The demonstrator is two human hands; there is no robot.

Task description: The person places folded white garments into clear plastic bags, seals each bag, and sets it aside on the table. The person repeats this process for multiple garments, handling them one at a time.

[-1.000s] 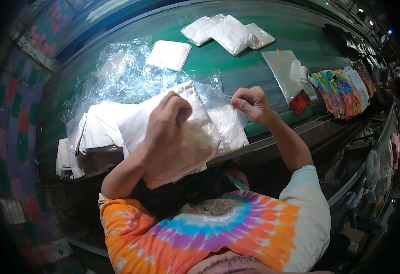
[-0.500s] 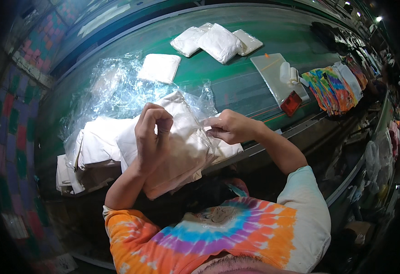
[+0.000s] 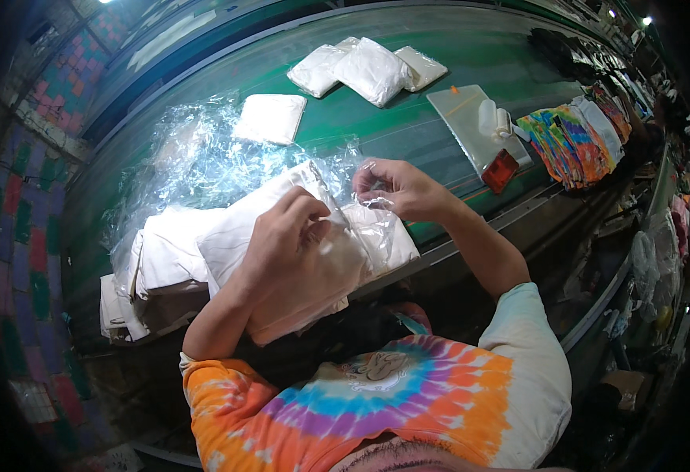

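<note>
A folded white cloth [image 3: 254, 224] lies partly inside a clear plastic bag [image 3: 325, 275] at the table's near edge. My left hand [image 3: 286, 232] rests over it, fingers curled and closed on the bag's film near the middle. To the right, my right hand [image 3: 400, 189] pinches a loose flap of the same film, pulled out from the cloth. Its fingertips are partly covered by the shiny plastic. Under and beside the bag, more folded white cloth [image 3: 172, 244] is piled at the left.
Crumpled clear plastic [image 3: 179, 153] spreads behind the pile. A flat white packet [image 3: 270, 118] and several bagged white packets [image 3: 372, 71] lie farther back. At right are a sheaf of clear bags [image 3: 459, 118], white rolls [image 3: 488, 118], a red case [image 3: 500, 171] and tie-dyed garments [image 3: 573, 141].
My right hand has moved up and slightly right, drawing the film out. My left hand has shifted right and down onto the bag.
</note>
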